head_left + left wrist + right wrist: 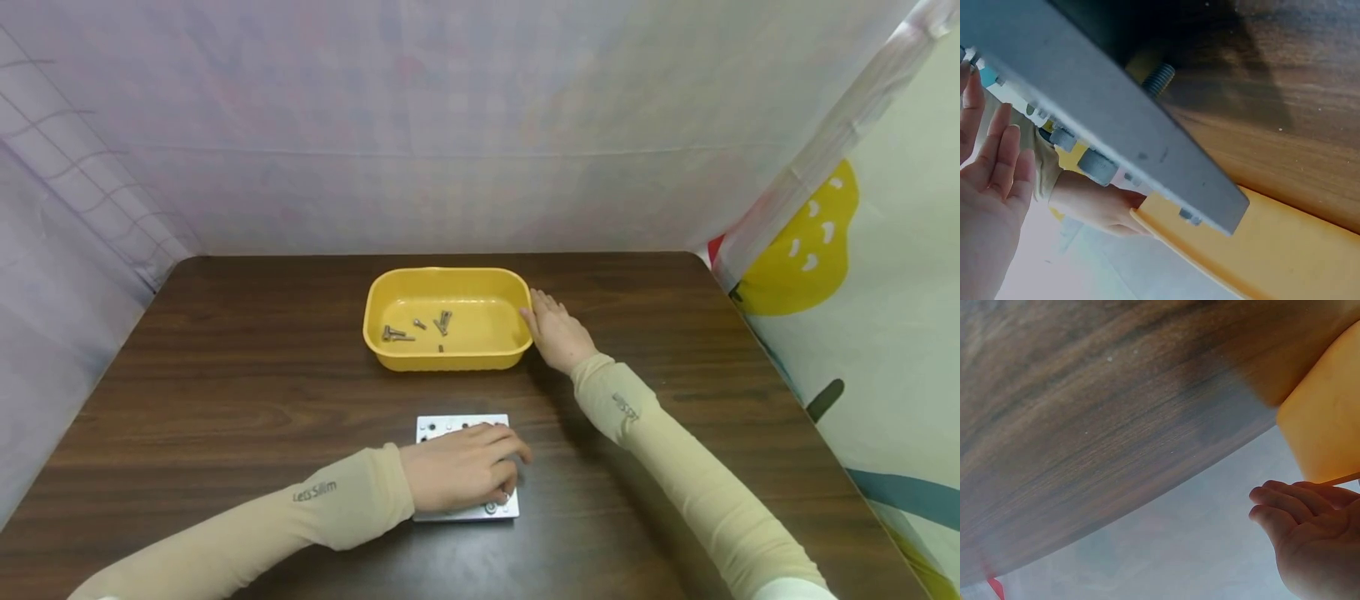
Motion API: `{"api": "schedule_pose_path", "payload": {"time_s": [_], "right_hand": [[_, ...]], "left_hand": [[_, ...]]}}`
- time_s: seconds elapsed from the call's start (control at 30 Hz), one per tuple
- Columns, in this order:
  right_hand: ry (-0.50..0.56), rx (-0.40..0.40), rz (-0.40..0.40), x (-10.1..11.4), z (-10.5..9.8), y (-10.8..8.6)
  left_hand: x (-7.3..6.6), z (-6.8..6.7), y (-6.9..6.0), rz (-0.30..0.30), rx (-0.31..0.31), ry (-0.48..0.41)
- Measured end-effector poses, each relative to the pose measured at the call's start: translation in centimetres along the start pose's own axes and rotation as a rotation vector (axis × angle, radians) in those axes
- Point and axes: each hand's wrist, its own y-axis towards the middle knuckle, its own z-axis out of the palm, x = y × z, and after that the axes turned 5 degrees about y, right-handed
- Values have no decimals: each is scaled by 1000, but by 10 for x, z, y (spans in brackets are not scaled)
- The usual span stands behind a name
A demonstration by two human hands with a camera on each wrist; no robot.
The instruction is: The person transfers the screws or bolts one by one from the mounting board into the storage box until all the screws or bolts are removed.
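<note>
A metal plate (463, 423) with holes lies near the table's front edge, screws (1097, 166) standing in it. My left hand (465, 467) is over it, thumb and forefinger meeting at a small screw (972, 57) by the plate's near right corner; the other fingers hang loosely bent. That screw is only partly visible. One threaded end (1160, 80) pokes out beneath the plate. Farther back stands a yellow tray (450, 363) with several loose screws (442, 322) inside. My right hand (558, 333) holds its right wall, thumb over the rim and fingers along the outside.
The dark wooden table (247, 375) reaches back to a pale curtain (450, 183). A patterned cloth (862, 375) hangs along the right side.
</note>
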Motion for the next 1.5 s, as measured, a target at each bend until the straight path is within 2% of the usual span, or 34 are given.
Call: {"api": "schedule_pose_path", "payload": {"time_s": [0.17, 0.3, 0.5, 0.63, 0.8, 1.07, 1.27, 1.5], "right_hand": [[1, 8, 8, 0, 0, 0], [5, 13, 14, 0, -1, 0], [1, 19, 27, 1, -2, -1], [-2, 8, 20, 0, -2, -1], [-5, 1, 13, 0, -1, 0], [2, 15, 19, 1, 0, 1], [5, 14, 24, 2, 0, 0], [9, 6, 15, 1, 0, 1]], "left_hand": [[1, -3, 0, 14, -18, -14], [3, -12, 1, 22, -31, -16], [12, -29, 0, -20, -45, -14], [26, -40, -4, -81, -88, 12], [51, -55, -10, -166, -147, 25], [91, -71, -16, -270, -279, 12], [114, -80, -17, -311, -290, 65], [132, -83, -17, -383, -285, 86]]}}
